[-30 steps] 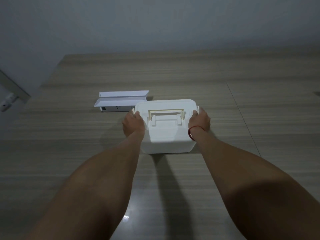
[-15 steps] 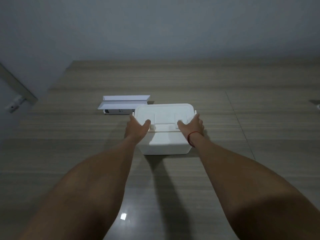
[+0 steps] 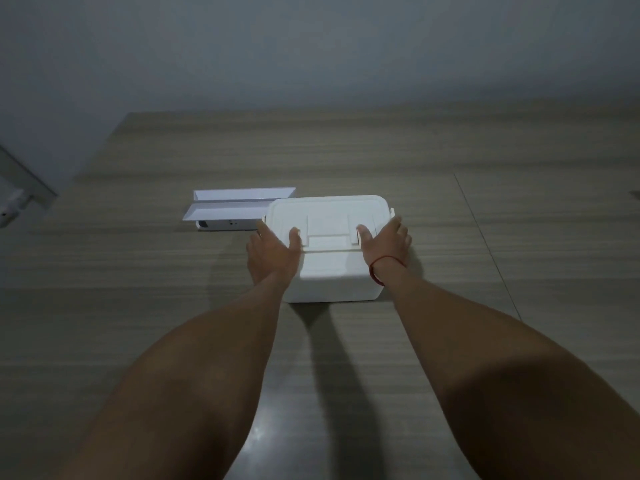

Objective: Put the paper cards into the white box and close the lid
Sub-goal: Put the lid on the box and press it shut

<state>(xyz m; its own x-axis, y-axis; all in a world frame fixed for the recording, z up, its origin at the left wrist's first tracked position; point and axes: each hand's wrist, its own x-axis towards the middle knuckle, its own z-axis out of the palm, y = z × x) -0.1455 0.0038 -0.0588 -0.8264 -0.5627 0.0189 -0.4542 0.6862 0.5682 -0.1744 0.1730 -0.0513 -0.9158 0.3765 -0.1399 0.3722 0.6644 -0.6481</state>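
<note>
Head camera: I see the white rectangular plastic box (image 3: 332,271) standing mid-way across the wood-grain desk (image 3: 485,237), its lid (image 3: 329,216) down on top. My left hand (image 3: 272,252) lies spread on the lid's left end, my right hand (image 3: 386,244), a red string at the wrist, spread on the right end. Just behind-left sits an open white cardboard carton (image 3: 235,211); I cannot make out any cards.

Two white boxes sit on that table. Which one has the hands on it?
The nearer, rounded white plastic box with a lid: left hand and right hand rest on it. The flat white cardboard box behind it lies untouched.
</note>
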